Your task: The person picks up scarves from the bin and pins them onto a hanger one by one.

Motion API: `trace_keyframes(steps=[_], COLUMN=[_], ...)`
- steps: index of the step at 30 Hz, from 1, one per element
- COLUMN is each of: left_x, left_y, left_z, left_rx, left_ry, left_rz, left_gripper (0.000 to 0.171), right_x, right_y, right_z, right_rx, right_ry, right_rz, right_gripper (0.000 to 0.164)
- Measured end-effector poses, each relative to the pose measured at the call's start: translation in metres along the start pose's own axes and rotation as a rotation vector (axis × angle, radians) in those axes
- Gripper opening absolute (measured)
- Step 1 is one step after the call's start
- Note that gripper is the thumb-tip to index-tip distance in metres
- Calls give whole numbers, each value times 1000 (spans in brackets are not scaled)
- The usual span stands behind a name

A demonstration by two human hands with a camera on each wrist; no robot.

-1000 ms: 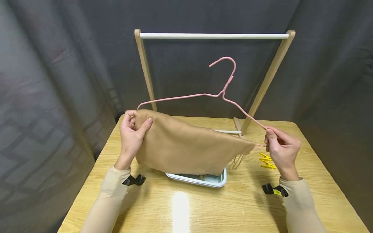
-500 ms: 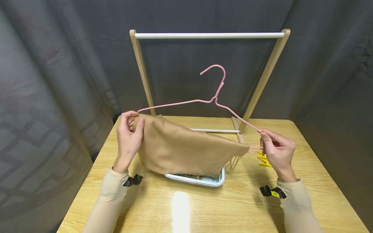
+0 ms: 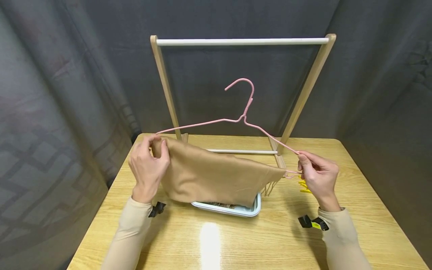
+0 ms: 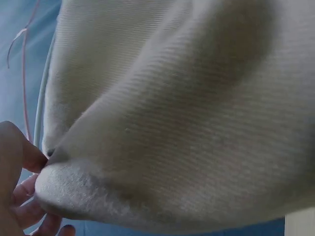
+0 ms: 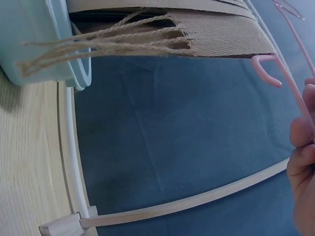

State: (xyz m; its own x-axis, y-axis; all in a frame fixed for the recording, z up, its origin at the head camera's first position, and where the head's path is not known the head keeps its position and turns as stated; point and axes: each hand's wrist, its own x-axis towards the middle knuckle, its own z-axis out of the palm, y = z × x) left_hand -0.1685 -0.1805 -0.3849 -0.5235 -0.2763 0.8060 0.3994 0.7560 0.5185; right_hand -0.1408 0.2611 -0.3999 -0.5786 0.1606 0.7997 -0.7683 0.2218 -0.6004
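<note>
I have the finely ribbed tan cloth point(image 3: 216, 170) above the middle of the worktop point(image 3: 270, 240), slung between both hands over a thin pink hanger point(image 3: 244, 115). My left hand point(image 3: 148, 165) pinches the cloth's corner, and my right hand point(image 3: 318, 174) grips the hanger's end beyond the twisted fringe point(image 5: 138, 48). Below, midway between the worktop's side edges, I see a pale-blue tub point(image 3: 233, 212), its brownish contents point(image 3: 224, 205) mostly hidden.

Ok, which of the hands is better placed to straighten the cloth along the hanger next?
Probably the left: the left hand pinches the tan cloth near one upper corner. The right hand grips the pink hanger, apart from the cloth, so it seems better suited to steadying.
</note>
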Motion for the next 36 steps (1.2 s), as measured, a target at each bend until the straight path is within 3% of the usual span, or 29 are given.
trace_keyframes(steps=[5, 7, 8, 12, 14, 16, 18, 22, 24, 26, 36], left_x=[4, 6, 7, 2, -2, -6, -9, -10, -8, -7, 3], left_y=[6, 7, 7, 10, 14, 20, 26, 34, 34, 34, 39], left_z=[-10, -13, -13, -6, -1, 3, 7, 16, 19, 21, 30], left_rx=[-474, -554, -516, -192, -111, -113, -118, -19, 29, 37, -66], left_ry=[-56, -64, -67, -71, -46, -63, -140, -428, -539, -592, -554], left_rz=[-292, -358, -337, -118, 3, 145, 286, 502, 544, 557, 543], left_gripper=[12, 13, 13, 20, 22, 22, 21, 24, 23, 19, 13], right_x=[-1, -2, -2, -2, -3, -3, -4, -4, -3, -2, 10], right_y=[0, 0, 0, 0, 0, -1, -2, -2, -2, -2, -5], right_z=[-1, -2, -3, -2, -1, 0, 1, 4, 5, 6, 20], right_rx=[43, 58, 70, 78, 60, 32, 12, 15, 19, 12, -23], right_ry=[17, 29, 35, 36, 26, 17, 14, 16, 10, 0, -33], right_rz=[16, 29, 35, 40, 39, 39, 38, 28, 26, 26, -6], right_gripper=[11, 12, 12, 11, 11, 11, 11, 11, 11, 11, 11])
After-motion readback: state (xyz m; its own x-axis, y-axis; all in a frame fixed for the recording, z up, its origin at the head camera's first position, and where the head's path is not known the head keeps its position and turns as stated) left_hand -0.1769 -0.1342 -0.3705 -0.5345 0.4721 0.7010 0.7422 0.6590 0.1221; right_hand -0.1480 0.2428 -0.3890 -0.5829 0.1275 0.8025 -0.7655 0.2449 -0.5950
